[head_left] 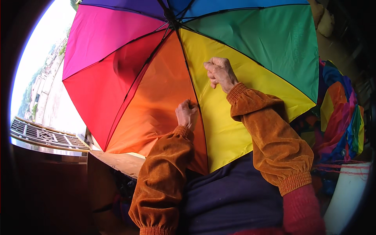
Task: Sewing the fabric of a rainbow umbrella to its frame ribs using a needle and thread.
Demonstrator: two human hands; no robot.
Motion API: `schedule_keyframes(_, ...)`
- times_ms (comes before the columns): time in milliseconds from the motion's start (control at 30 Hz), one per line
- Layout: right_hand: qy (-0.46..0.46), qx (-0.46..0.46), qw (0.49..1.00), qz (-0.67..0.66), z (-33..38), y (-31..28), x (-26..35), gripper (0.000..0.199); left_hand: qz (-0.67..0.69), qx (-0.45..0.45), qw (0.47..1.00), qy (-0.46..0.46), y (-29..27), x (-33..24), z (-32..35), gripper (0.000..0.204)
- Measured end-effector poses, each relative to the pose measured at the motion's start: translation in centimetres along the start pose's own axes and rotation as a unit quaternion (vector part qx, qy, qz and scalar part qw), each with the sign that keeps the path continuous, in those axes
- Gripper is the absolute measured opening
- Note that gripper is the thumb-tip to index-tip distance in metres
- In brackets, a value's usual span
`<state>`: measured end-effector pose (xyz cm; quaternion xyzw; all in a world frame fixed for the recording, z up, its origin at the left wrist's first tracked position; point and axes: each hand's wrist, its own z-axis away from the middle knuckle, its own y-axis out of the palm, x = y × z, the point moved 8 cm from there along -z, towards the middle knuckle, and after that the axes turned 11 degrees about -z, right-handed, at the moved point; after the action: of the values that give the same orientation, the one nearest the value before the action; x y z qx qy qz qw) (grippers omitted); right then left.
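An open umbrella (152, 90) with rainbow panels spreads before me, its inner side and dark ribs facing me. My left hand (186, 114) is closed in a pinch at the rib (192, 78) between the orange and yellow panels. A tiny dark tip shows above those fingers, too small to name. Higher up and to the right, my right hand (221, 73) is closed in front of the yellow panel (235, 113), its fingertips pressed together. Whatever it may hold is too fine to make out. The ribs meet at a dark hub (170, 16) near the top edge.
Multicoloured folded fabric (340, 113) is heaped at the right, with reddish strings (344, 167) beneath it beside a pale rounded surface (348, 196). Dark navy cloth (235, 196) covers my lap. A metal railing (49, 134) and bright outdoors lie at the left.
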<state>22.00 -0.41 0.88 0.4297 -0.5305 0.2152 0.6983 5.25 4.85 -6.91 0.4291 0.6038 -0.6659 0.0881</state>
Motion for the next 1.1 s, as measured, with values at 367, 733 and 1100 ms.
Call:
schedule_keyframes(367, -0.113, 0.091, 0.929, 0.341, 0.2, 2.9, 0.6, 0.016, -0.120, -0.064, 0.989, 0.057, -0.9, -2.8, 1.3, 0.009)
schedule_keyframes(733, -0.135, 0.119, 0.984, 0.002, 0.3, 5.8, 9.4, 0.015, 0.037, -0.018, 0.998, 0.036, -1.6, -2.2, 0.3, 0.011)
schedule_keyframes(1100, -0.105, 0.254, 0.841, 0.466, 3.6, 5.9, -4.2, 0.010, 0.449, 0.008, 0.875, -0.178, -1.5, 2.6, 0.2, 0.016)
